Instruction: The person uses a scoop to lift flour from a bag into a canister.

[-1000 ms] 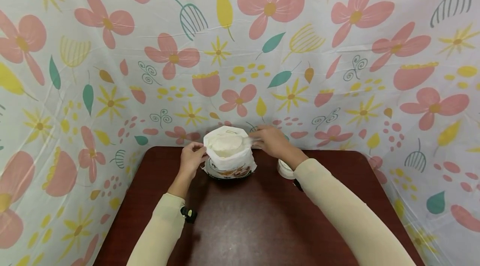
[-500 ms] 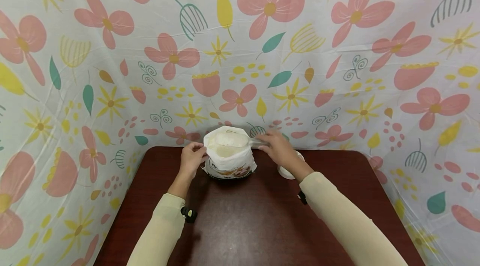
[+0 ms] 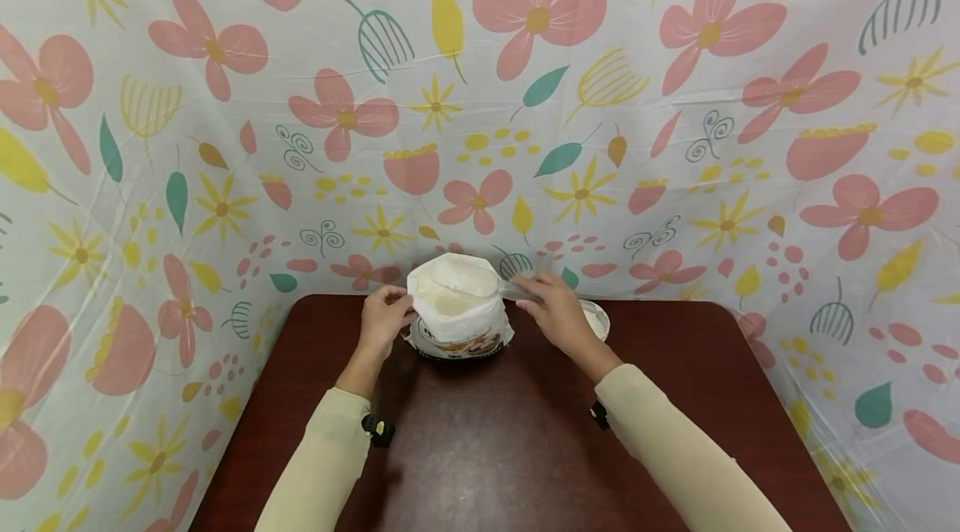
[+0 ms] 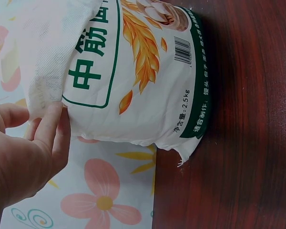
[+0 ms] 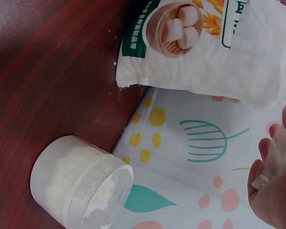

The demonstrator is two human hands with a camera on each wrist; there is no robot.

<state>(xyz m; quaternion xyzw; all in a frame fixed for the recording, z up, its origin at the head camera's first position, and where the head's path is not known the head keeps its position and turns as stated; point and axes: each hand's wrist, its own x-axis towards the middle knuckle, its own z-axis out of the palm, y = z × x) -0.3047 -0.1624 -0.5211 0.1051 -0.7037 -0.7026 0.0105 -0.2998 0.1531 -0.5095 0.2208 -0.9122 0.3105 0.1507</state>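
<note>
A white flour bag (image 3: 461, 330) stands upright near the back of the table, its top folded outward into a wide opening with pale flour inside. My left hand (image 3: 384, 322) pinches the folded rim at the left, thumb on one side and fingers on the other in the left wrist view. From the right side, my right hand (image 3: 558, 315) grips the handle of a clear plastic scoop (image 5: 276, 160). The scoop's bowl lies within the bag's mouth; how much flour it carries is hard to tell. Right of the bag is a clear jar (image 5: 62, 176) partly filled with white powder.
The dark red wooden table (image 3: 480, 449) carries the bag and jar near its back edge. A flower-printed curtain (image 3: 480, 123) hangs close behind and along both sides. In the right wrist view, white specks dot the table beside the bag.
My right hand has shifted slightly right and toward me, and the scoop's bowl has moved a little toward the back of the bag's mouth. My left hand has stayed on the rim.
</note>
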